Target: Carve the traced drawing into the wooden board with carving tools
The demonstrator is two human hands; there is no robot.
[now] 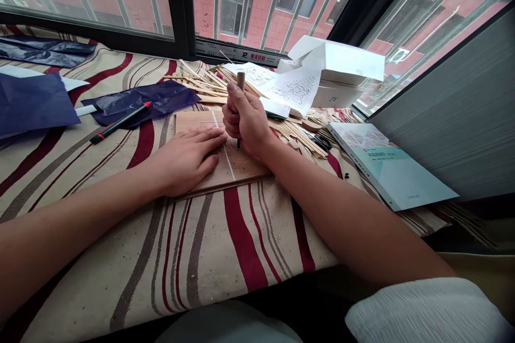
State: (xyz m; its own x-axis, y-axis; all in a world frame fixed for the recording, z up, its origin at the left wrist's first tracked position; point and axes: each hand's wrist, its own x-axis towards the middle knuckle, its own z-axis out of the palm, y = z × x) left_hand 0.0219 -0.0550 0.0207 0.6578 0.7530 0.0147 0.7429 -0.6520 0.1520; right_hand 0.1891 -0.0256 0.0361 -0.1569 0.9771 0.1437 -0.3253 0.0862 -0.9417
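Observation:
My right hand (248, 122) is closed in a fist around a wooden-handled carving tool (241, 81). The tool stands nearly upright, its handle end above my thumb and its dark narrow tip low over the wooden board (253, 170). Whether the tip touches the wood I cannot tell. My left hand (188, 158) lies flat on the board's left part, fingers stretched toward a thin white strip (229, 159) that crosses the board. Small crumbs of wood are scattered on the board near the tool.
Thin wooden strips (201, 83) are heaped behind the board. Line-drawing sheets (295, 88) lean by a white box (341, 94). Black scissors (322, 142) and a book (392, 163) lie right; a marker (120, 123) and dark blue sheets (36, 102) lie left on the striped cloth (213, 246).

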